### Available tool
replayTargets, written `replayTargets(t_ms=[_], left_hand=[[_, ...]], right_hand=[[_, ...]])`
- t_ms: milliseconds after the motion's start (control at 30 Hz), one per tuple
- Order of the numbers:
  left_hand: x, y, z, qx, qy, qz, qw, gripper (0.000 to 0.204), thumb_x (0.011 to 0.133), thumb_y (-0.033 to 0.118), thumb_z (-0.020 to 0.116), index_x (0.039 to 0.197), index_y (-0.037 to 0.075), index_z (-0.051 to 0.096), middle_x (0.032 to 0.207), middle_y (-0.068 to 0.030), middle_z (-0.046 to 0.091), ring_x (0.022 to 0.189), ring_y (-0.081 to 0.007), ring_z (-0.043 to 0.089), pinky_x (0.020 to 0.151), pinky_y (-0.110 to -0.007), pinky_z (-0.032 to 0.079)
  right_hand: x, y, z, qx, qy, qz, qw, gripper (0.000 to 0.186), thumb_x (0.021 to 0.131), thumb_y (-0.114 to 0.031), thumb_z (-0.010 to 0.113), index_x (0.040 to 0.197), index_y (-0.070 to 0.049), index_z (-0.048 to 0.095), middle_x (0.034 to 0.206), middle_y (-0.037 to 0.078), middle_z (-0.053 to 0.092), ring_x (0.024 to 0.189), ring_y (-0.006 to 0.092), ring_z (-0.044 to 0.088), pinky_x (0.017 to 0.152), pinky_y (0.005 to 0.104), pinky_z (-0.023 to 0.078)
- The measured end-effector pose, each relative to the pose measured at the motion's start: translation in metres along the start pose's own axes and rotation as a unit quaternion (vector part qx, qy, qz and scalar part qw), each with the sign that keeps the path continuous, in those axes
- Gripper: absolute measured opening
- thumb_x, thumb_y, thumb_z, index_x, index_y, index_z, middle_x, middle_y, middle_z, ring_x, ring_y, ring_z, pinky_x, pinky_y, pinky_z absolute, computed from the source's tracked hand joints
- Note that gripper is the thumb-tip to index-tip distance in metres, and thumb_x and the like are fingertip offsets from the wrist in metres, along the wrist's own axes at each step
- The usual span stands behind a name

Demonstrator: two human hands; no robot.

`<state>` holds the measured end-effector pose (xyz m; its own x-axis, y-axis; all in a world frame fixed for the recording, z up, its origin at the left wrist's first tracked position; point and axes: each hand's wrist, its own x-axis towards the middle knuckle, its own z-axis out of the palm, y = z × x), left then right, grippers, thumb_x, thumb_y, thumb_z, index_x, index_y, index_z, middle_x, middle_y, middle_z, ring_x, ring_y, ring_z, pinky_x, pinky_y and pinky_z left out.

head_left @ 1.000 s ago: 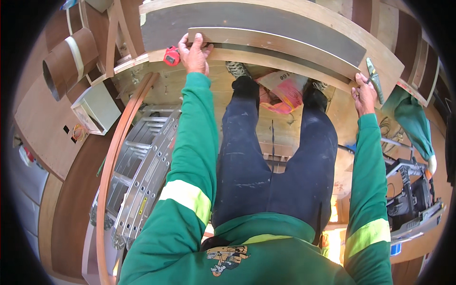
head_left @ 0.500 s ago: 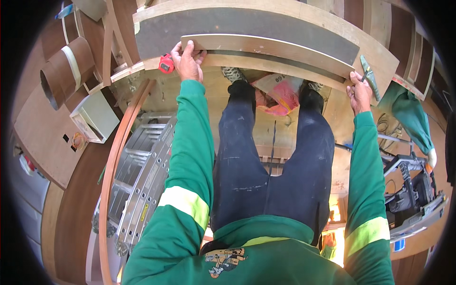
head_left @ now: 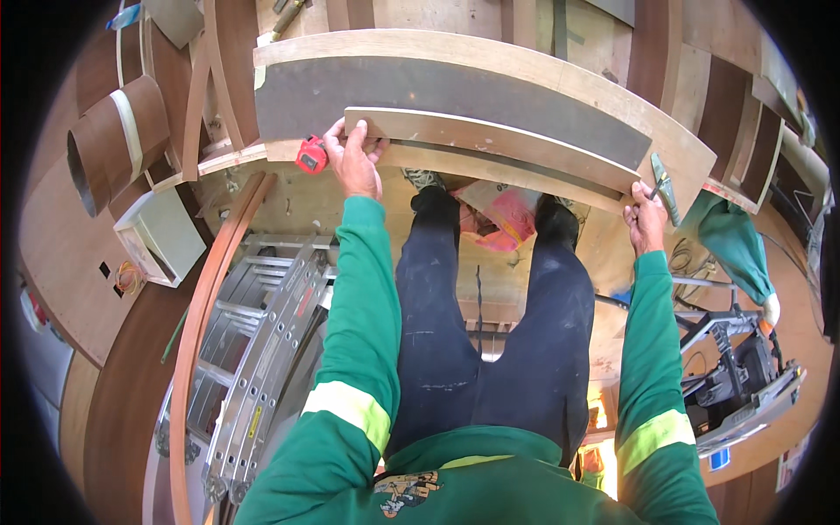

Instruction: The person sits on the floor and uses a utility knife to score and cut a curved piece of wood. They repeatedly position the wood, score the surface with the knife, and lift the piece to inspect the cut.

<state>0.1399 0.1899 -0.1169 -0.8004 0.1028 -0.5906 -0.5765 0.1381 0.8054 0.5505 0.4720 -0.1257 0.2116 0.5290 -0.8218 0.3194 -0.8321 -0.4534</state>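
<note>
A long narrow wood strip (head_left: 490, 138) lies over the dark grey panel on a wooden workbench (head_left: 490, 45), along its near edge. My left hand (head_left: 354, 164) is closed on the strip's left end, thumb on top and fingers beneath. Against that hand's outer side is a red tape measure (head_left: 311, 155); whether the fingers touch it is unclear. My right hand (head_left: 646, 217) pinches the strip's right end, and a thin dark pencil-like stick pokes out from its fingers. Just right of it rests a green-handled tool (head_left: 665, 190), its kind uncertain.
A folded aluminium ladder (head_left: 262, 350) and long curved reddish wood strips (head_left: 210, 306) stand at my left. Beyond them are a rolled brown sheet (head_left: 118, 144) and a white box (head_left: 164, 236). A power saw-like machine (head_left: 739, 376) with a green dust bag (head_left: 735, 249) is at right.
The whole view has shifted, so the bench and strip sit lower in the picture. Both hands keep their hold on the strip's ends.
</note>
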Motion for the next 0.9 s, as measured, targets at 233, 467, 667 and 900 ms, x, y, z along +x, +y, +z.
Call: replayTargets(t_ms=[233, 467, 667, 900], left_hand=[[-0.004, 0.003, 0.002, -0.018, -0.001, -0.016, 1.000, 0.040, 0.096, 0.013, 0.064, 0.131, 0.009, 0.046, 0.127, -0.0082, 0.051, 0.112, -0.0237, 0.057, 0.093, -0.052, 0.054], [-0.007, 0.010, 0.004, -0.028, -0.002, -0.035, 0.999, 0.040, 0.095, 0.010, 0.065, 0.131, 0.009, 0.047, 0.123, -0.0111, 0.053, 0.105, -0.0244, 0.062, 0.088, -0.045, 0.059], [-0.009, 0.013, 0.002, -0.031, -0.018, -0.058, 0.998, 0.043, 0.096, 0.013, 0.065, 0.134, 0.009, 0.046, 0.125, -0.0113, 0.053, 0.110, -0.0245, 0.060, 0.090, -0.048, 0.057], [-0.007, 0.010, 0.004, -0.059, -0.027, -0.039, 0.997, 0.045, 0.096, 0.015, 0.067, 0.135, 0.007, 0.047, 0.127, -0.0117, 0.055, 0.108, -0.0220, 0.062, 0.089, -0.041, 0.058]], right_hand=[[-0.003, -0.006, -0.001, -0.010, 0.004, 0.006, 1.000, 0.036, 0.090, -0.020, 0.081, 0.122, -0.011, 0.067, 0.078, -0.008, 0.046, 0.062, 0.0032, 0.040, 0.056, 0.0216, 0.048], [-0.004, -0.010, 0.000, -0.003, 0.002, 0.015, 1.000, 0.036, 0.095, -0.019, 0.076, 0.126, -0.009, 0.061, 0.078, -0.007, 0.054, 0.057, 0.0033, 0.040, 0.053, 0.0212, 0.048], [0.001, -0.010, -0.005, -0.001, -0.007, 0.011, 1.000, 0.036, 0.095, -0.017, 0.075, 0.126, -0.008, 0.061, 0.078, -0.008, 0.053, 0.056, 0.0029, 0.041, 0.052, 0.0210, 0.048], [0.006, -0.011, -0.015, -0.014, -0.016, 0.018, 1.000, 0.024, 0.098, -0.016, 0.070, 0.120, -0.009, 0.063, 0.075, -0.007, 0.051, 0.055, 0.0038, 0.041, 0.053, 0.0221, 0.047]])
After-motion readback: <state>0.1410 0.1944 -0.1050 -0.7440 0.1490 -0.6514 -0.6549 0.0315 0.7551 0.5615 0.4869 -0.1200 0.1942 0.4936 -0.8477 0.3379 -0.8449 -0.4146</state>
